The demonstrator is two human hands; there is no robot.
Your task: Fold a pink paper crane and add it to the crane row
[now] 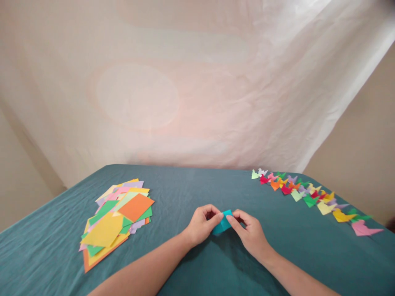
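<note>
A small teal piece of folded paper (222,223) is held just above the teal tablecloth (185,189) near the middle front. My left hand (202,225) pinches its left side with curled fingers. My right hand (249,232) pinches its right side, thumb and forefinger pressed on the paper. Both forearms reach in from the bottom edge.
A loose pile of coloured paper squares (115,218) lies at the left, orange and yellow sheets on top. A row of several folded paper figures (311,196) in many colours runs along the right side toward the table's edge. A pale cloth backdrop (197,82) hangs behind.
</note>
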